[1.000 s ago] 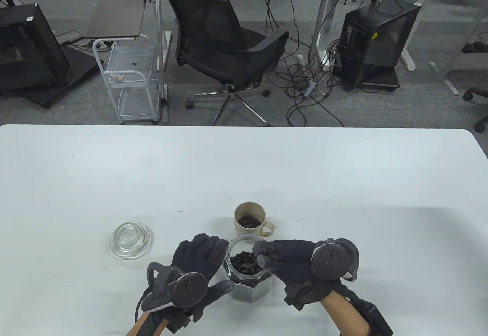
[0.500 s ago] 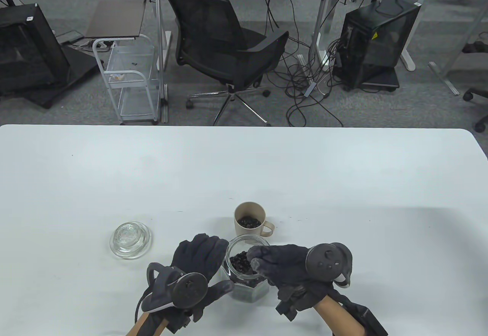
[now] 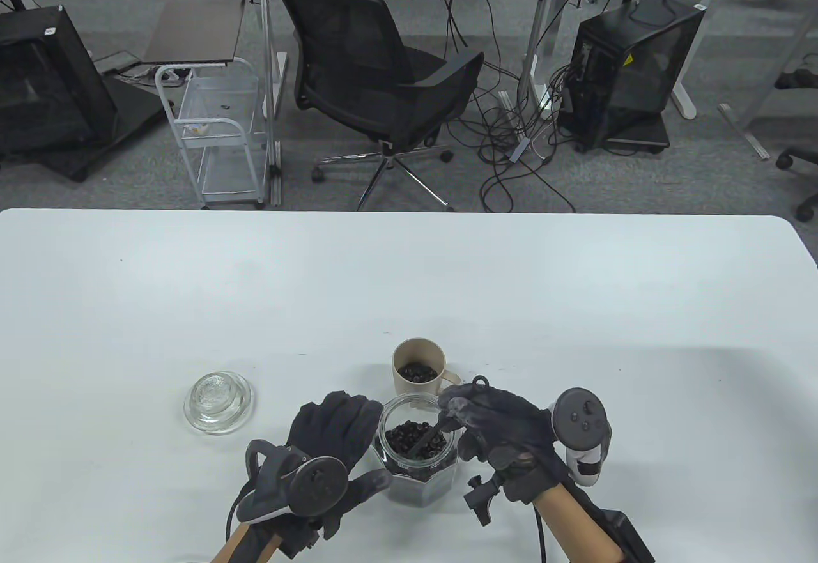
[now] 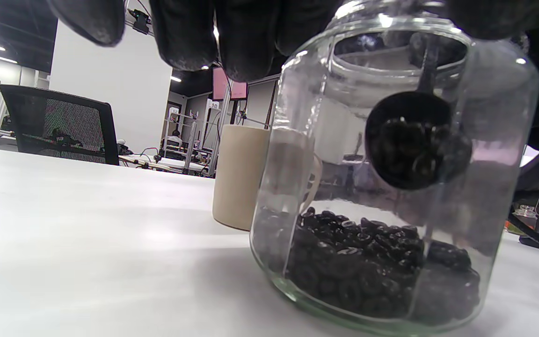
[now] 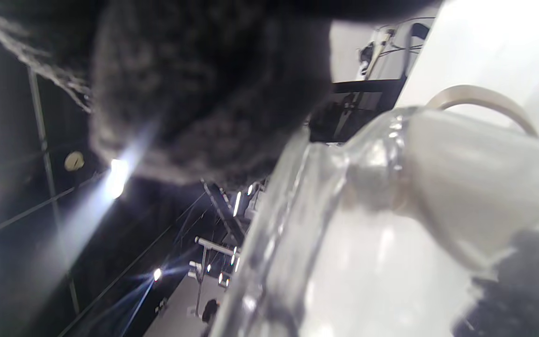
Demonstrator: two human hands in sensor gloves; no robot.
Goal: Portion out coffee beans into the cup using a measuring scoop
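Low in the middle of the table view, the left hand (image 3: 332,441) wraps curled fingers around the glass jar (image 3: 418,454) on the desk (image 3: 409,294), while the right hand (image 3: 495,425) pinches the scoop (image 4: 412,140) handle, its bowl loaded inside the jar. The light, stiff scoop spills easily, so keep it level. The cup (image 3: 418,368) stands just behind, partly filled.

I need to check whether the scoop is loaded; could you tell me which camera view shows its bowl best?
The left wrist view: through the glass jar the scoop bowl holds beans. The table view shows only its handle, pinched by the right hand; the right wrist view shows none.
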